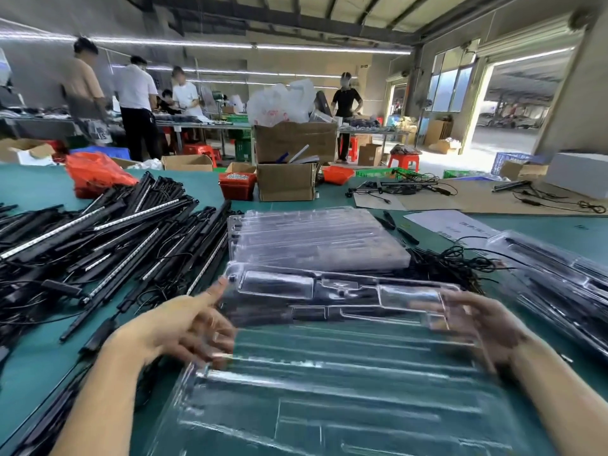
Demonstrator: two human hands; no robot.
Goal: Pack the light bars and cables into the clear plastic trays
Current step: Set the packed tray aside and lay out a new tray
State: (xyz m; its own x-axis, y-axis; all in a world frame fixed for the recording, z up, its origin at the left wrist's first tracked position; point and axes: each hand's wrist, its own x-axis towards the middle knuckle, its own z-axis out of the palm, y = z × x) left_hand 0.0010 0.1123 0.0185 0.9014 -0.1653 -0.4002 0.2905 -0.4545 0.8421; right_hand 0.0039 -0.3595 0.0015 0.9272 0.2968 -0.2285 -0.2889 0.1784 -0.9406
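Clear plastic tray (345, 383) is held between both hands; left hand (184, 327) grips left edge, right hand (477, 327) grips right edge, fingers curled underneath.

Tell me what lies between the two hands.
In the head view, the clear plastic tray spans the stretch between the left hand and the right hand; each hand holds one side of it.

Light bars (98, 232) lie left of stacked trays (316, 238).
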